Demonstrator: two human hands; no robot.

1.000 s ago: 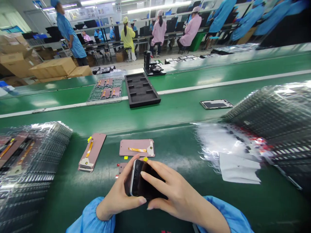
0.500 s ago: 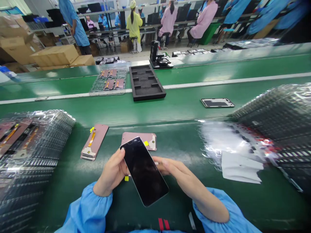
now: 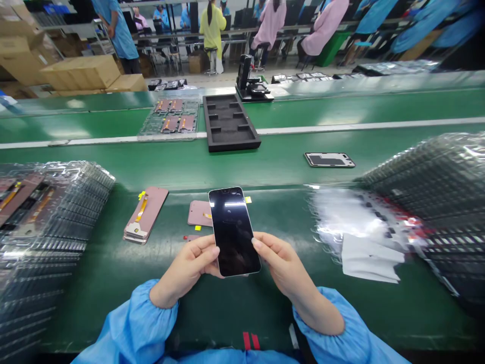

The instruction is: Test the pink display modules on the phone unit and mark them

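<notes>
Together, the left hand (image 3: 189, 268) and right hand (image 3: 284, 263) hold the phone (image 3: 235, 232) by its opposite long edges, dark glass facing up. It is above the worktop (image 3: 212, 318), partly covering a pink panel (image 3: 198, 213) with a yellow tab (image 3: 197, 228) beside it.

- The phone (image 3: 235, 232), glossy dark screen showing, is held between both hands above the green table (image 3: 212, 318).
- Left hand (image 3: 187, 265) pinches the phone's left edge; right hand (image 3: 284, 263), its right edge.
- A pink panel (image 3: 199, 212) is partly hidden behind the phone.
- Left of the phone: stacked pink panels (image 3: 147, 215).
- Beyond the phone: a black tray (image 3: 232, 123).
- Right of the phone: a white sheet (image 3: 371, 258).
</notes>
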